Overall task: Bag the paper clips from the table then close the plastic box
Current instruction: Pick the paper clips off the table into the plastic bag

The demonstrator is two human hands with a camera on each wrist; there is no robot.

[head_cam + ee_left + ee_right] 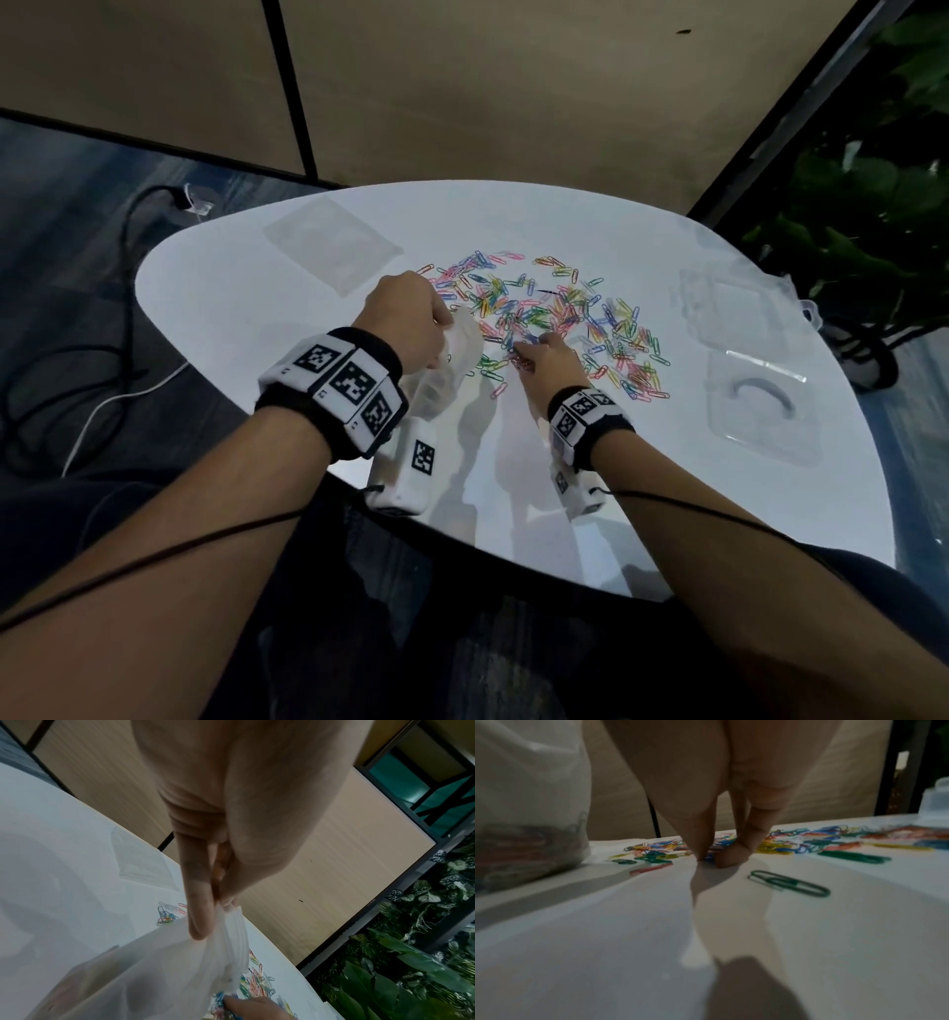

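Many coloured paper clips (554, 308) lie scattered over the middle of the white table (231, 288). My left hand (441, 329) pinches the mouth of a clear plastic bag (452, 370), which stands on the table at the pile's near left edge. In the left wrist view the thumb and fingers (200, 912) squeeze the bag's rim (231, 933). The bag (526, 821) holds several clips at its bottom. My right hand (524, 352) reaches into the near side of the pile, and its fingertips (731, 856) pinch together on blue clips against the table. The clear plastic box (739, 308) lies open at the right.
The box's open half (755, 406) lies flat near the table's right edge. A stack of empty clear bags (331, 246) sits at the back left. A lone green clip (790, 884) lies near my right hand. Cables run over the floor at the left; plants stand at the right.
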